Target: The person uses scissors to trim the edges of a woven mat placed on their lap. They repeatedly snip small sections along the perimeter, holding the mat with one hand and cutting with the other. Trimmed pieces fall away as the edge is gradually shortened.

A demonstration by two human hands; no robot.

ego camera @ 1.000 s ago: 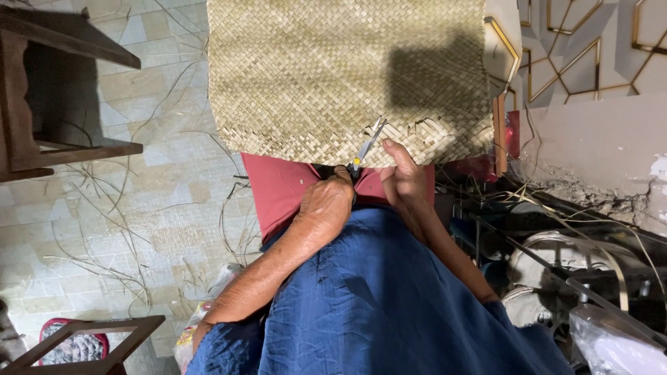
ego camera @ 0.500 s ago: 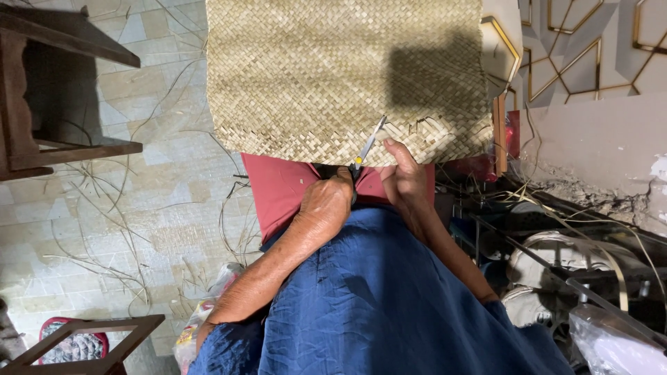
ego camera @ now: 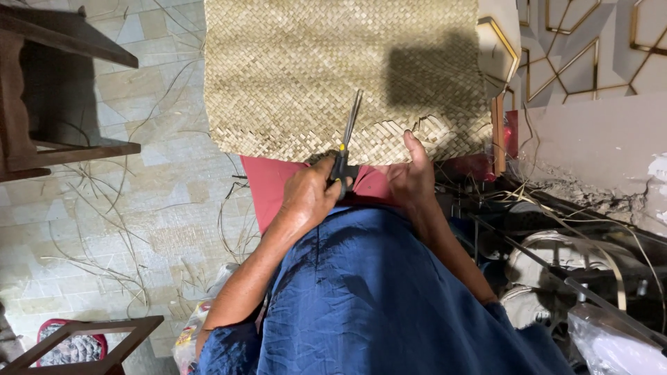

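Left hand (ego camera: 309, 194) is closed around the handles of the scissors (ego camera: 345, 142), blades lying up over the woven mat (ego camera: 333, 69) directly beyond it. Right hand (ego camera: 411, 177) is open, thumb raised, pressing the mat's frayed lower edge just beside the scissors. Red cloth (ego camera: 267, 184) sits beneath both hands; loose straw strands (ego camera: 104, 229) litter the tiled floor (ego camera: 160, 160) left of the left hand, a colourful packet (ego camera: 189, 333) near its elbow.
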